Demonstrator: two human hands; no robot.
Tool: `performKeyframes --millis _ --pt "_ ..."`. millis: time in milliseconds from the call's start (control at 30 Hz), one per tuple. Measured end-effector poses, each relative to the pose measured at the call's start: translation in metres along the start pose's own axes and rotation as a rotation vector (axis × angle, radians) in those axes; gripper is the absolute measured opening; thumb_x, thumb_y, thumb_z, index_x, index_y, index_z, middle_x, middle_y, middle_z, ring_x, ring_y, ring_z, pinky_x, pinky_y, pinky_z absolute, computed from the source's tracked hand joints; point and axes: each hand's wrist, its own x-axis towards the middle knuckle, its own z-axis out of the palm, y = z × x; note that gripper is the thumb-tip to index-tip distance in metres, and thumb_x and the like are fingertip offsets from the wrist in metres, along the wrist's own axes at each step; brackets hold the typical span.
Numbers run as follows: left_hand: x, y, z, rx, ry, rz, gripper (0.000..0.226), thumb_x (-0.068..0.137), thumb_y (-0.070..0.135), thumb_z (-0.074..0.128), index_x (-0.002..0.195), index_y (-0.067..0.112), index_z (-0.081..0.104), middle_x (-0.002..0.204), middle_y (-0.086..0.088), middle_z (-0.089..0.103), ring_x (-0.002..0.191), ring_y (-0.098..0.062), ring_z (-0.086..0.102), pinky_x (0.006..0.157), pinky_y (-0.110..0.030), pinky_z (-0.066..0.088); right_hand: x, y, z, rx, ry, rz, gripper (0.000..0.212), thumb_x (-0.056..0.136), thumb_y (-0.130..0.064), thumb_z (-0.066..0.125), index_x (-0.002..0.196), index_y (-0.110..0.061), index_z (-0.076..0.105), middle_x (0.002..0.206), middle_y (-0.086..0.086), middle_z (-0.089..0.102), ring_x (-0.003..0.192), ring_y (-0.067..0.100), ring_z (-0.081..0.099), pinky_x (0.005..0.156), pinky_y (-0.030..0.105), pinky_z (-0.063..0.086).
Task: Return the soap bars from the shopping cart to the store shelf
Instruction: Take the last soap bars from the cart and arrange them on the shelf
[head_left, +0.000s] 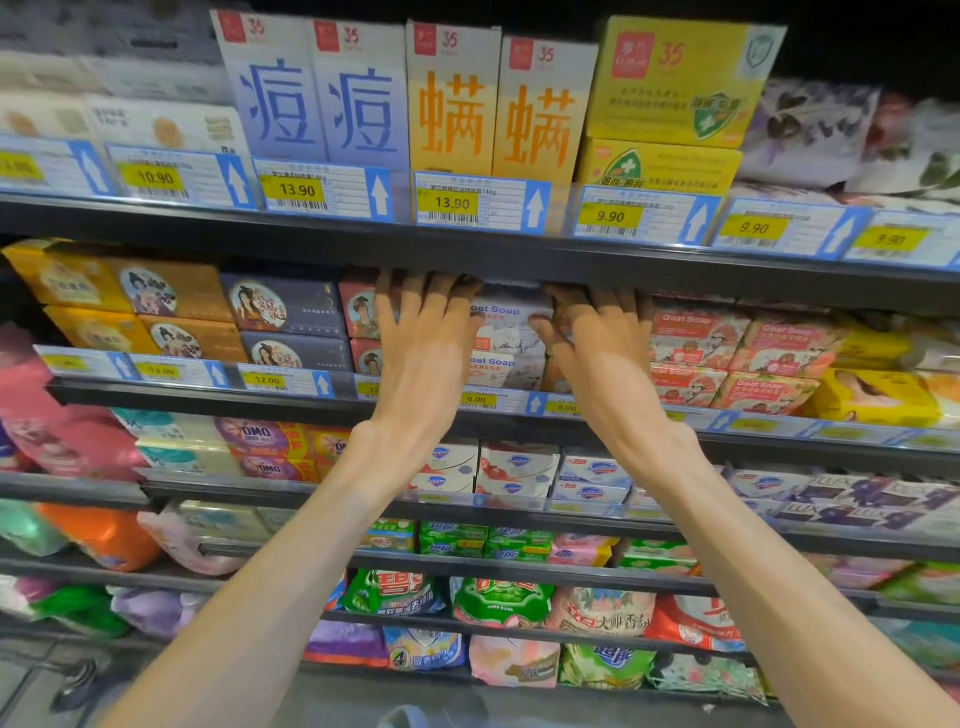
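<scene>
A white Goat Soap bar sits on top of another white Goat Soap box on the second shelf. My left hand presses against its left side, fingers reaching up under the shelf above. On the bar's right side my right hand holds it, thumb on the front. Both hands grip the same bar between them. The shopping cart is out of view.
Pink Goat Soap boxes stack right of the white ones, dark and red boxed soaps to the left. The upper shelf edge hangs just above my fingers. Tall boxes stand above; bagged detergents fill the lower shelves.
</scene>
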Motion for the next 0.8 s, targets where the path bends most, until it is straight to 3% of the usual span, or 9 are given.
performKeyframes --millis 200,300,500,600,800 --pt "0.0 0.001 0.0 0.002 -0.014 -0.01 0.03 0.1 0.021 0.062 0.127 0.008 0.064 0.136 -0.012 0.061 0.134 -0.038 0.047 0.116 -0.063 0.025 0.002 0.002 0.003 -0.032 0.006 -0.013 0.037 0.097 -0.044 0.058 0.123 -0.019 0.068 0.131 0.011 0.063 0.131 0.039 0.047 0.114 0.052 0.025" --pt "-0.002 0.008 -0.004 -0.024 -0.011 -0.016 0.032 0.103 0.023 0.055 0.132 0.01 0.06 0.137 -0.011 0.059 0.135 -0.036 0.046 0.117 -0.06 0.026 -0.007 0.008 -0.001 -0.028 0.083 -0.034 0.043 0.099 -0.047 0.054 0.118 -0.012 0.07 0.121 0.011 0.067 0.12 0.038 0.055 0.109 0.054 0.035" --pt "-0.01 0.052 -0.007 -0.151 -0.017 0.089 0.038 0.097 0.027 0.059 0.133 0.012 0.059 0.134 -0.008 0.058 0.131 -0.032 0.047 0.116 -0.055 0.029 -0.044 0.043 -0.014 -0.077 0.171 -0.006 0.047 0.099 -0.042 0.055 0.133 -0.009 0.057 0.12 0.013 0.057 0.114 0.035 0.05 0.107 0.051 0.037" --pt "-0.005 0.067 0.002 -0.13 -0.066 0.09 0.039 0.1 0.034 0.052 0.132 0.012 0.058 0.134 -0.009 0.057 0.13 -0.034 0.048 0.116 -0.057 0.028 -0.05 0.062 -0.019 -0.109 0.216 0.04 0.044 0.098 -0.04 0.055 0.123 -0.004 0.058 0.114 0.019 0.055 0.109 0.04 0.048 0.104 0.055 0.039" --pt "0.007 0.071 0.018 -0.145 -0.084 0.028 0.038 0.105 0.038 0.045 0.126 0.012 0.064 0.137 -0.01 0.058 0.13 -0.037 0.048 0.113 -0.059 0.027 -0.048 0.079 -0.021 -0.148 0.267 0.099 0.041 0.101 -0.04 0.051 0.109 -0.002 0.062 0.107 0.019 0.056 0.102 0.035 0.042 0.099 0.052 0.038"
